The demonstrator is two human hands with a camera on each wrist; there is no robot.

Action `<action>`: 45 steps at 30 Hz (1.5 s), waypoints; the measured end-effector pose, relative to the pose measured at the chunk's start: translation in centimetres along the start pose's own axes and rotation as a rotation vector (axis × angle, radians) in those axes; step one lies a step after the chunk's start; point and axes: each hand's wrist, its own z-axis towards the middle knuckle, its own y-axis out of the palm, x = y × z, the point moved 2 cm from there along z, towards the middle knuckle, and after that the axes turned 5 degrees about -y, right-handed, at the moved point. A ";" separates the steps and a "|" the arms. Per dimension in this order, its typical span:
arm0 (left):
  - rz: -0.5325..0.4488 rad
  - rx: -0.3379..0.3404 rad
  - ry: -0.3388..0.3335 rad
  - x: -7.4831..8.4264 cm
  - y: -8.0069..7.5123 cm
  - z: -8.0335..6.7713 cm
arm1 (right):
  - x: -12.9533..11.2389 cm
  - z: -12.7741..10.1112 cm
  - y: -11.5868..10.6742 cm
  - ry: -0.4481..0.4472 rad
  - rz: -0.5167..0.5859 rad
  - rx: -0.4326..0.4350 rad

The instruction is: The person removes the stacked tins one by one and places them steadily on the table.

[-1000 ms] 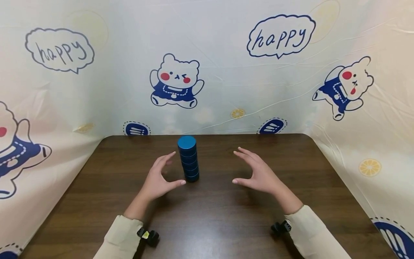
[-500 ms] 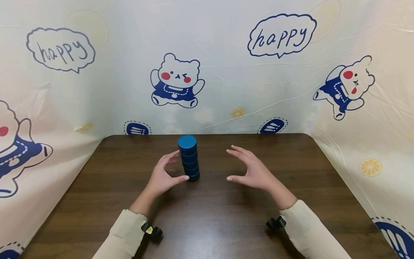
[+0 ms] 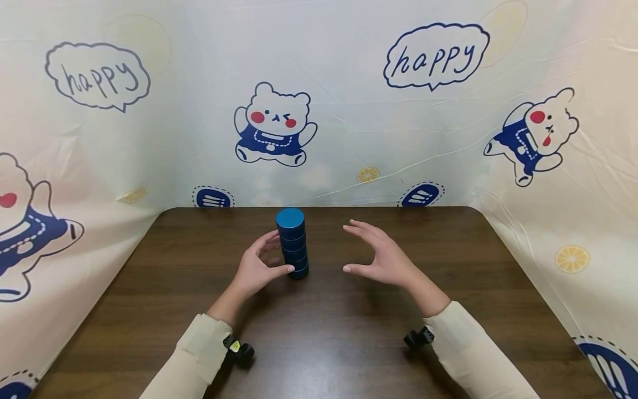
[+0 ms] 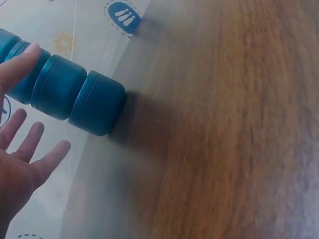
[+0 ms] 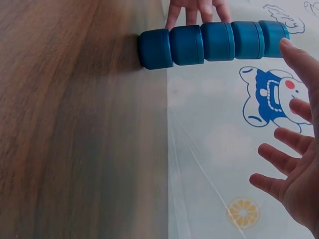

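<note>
A tall stack of round blue containers (image 3: 292, 244) stands upright on a dark wooden desk (image 3: 329, 332), between a person's two hands. The left hand (image 3: 255, 270) sits just beside the stack, on its left. Its fingers (image 3: 269, 239) are spread and gently curved toward the stack's upper part, while the thumb reaches to the lowest container; whether the thumb tip actually touches it cannot be told. The left wrist view shows the fingers apart and straight, with one fingertip lying against or just in front of the stack's side, gripping nothing.

The right hand (image 3: 384, 260) hovers to the right of the stack, clearly apart from it. Its fingers (image 3: 360, 230) are spread wide and slightly curved, thumb below, palm facing the stack, holding nothing. From the right wrist view, five containers show in the stack, with the left hand's fingertips just beyond it.

Both arms wear cream sleeves (image 3: 195, 360). Behind and around the desk hangs a pale backdrop (image 3: 349, 111) printed with cartoon bears and the word "happy".
</note>
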 end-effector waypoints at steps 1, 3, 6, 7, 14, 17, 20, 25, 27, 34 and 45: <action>-0.010 -0.006 -0.006 0.0 0.0 0.1 | 0.0 0.1 0.0 0.003 0.003 0.000; -0.035 -0.016 -0.019 -0.1 0.1 0.3 | 0.0 0.4 0.1 0.015 0.008 -0.004; -0.055 -0.023 -0.035 -0.2 0.3 0.6 | -0.1 0.8 0.2 0.032 0.021 -0.006; -0.056 -0.024 -0.039 -0.3 0.4 0.6 | -0.1 0.9 0.2 0.038 0.024 -0.007; -0.064 -0.045 -0.053 -0.4 0.9 0.9 | -0.3 1.5 0.3 0.058 0.056 0.015; -0.055 -0.049 -0.057 -0.4 1.0 1.1 | -0.4 1.9 0.4 0.060 0.068 0.020; -0.038 -0.049 -0.051 -0.4 1.1 1.2 | -0.6 2.3 0.4 0.056 0.076 0.022; -0.022 -0.052 -0.043 -0.5 1.4 1.4 | -0.8 3.0 0.6 0.056 0.081 0.017; -0.009 -0.049 -0.046 -0.6 1.5 1.4 | -0.9 3.3 0.7 0.061 0.085 0.013; 0.018 -0.041 -0.053 -1.1 1.7 1.4 | -1.6 4.6 1.2 0.046 0.111 0.003; 0.020 -0.044 -0.072 -1.0 1.7 1.5 | -2.8 6.7 1.9 0.046 0.145 0.024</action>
